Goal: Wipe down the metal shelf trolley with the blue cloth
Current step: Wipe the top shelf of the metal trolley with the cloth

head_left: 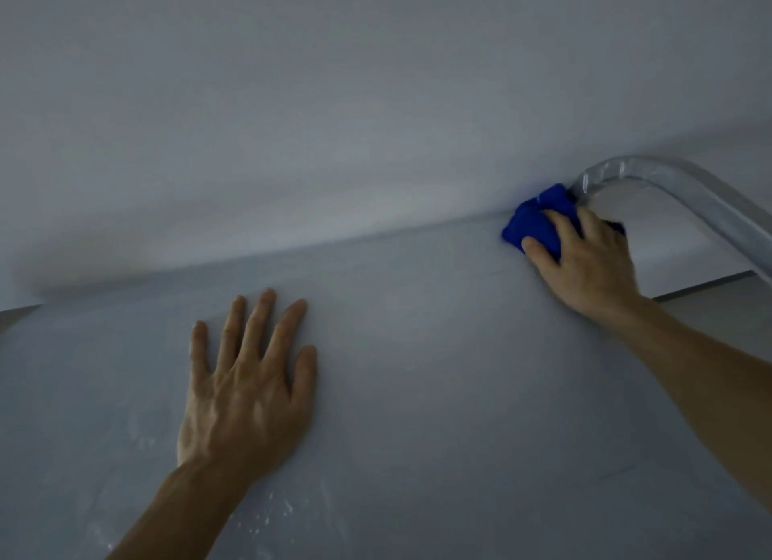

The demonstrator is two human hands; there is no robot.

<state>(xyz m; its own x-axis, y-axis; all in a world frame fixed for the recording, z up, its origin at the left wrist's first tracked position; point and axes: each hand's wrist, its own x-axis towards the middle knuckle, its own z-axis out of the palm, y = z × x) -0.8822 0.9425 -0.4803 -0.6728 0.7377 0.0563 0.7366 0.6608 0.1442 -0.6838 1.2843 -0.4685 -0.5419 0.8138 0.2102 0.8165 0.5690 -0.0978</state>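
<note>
The crumpled bright-blue cloth (539, 221) lay bunched at the right of centre in the frame, pressed onto the far edge of the flat grey metal top shelf of the trolley (417, 371), just where the curved, shiny metal tube handle (668, 183) came down to meet that shelf. The right hand (585, 258) covered the cloth from the near side; its grip was closed round the wad, fingers curled over the top and the thumb pressed against the left flank. The left hand (246, 388), in the lower left of the frame, held nothing: it lay flat on the shelf with fingers straight and spread, apparently bracing the trolley.

The step in hand appeared to be wiping the far right corner around the foot of the handle. To do it well, the cloth would likely need to be worked round the base of the tube, not merely past it, with firm downward pressure, and the brace kept on so the trolley would not roll. Pale specks and smears (267, 518) showed on the shelf at the lower centre of the frame, so much of the surface was judged still unwiped.

A pale grey wall (334, 100) filled the upper frame, close behind the far edge, and the tube itself crowded the corner; both would limit the stroke. A lighter floor or ledge (710, 284) showed at the right edge, beyond the shelf.
</note>
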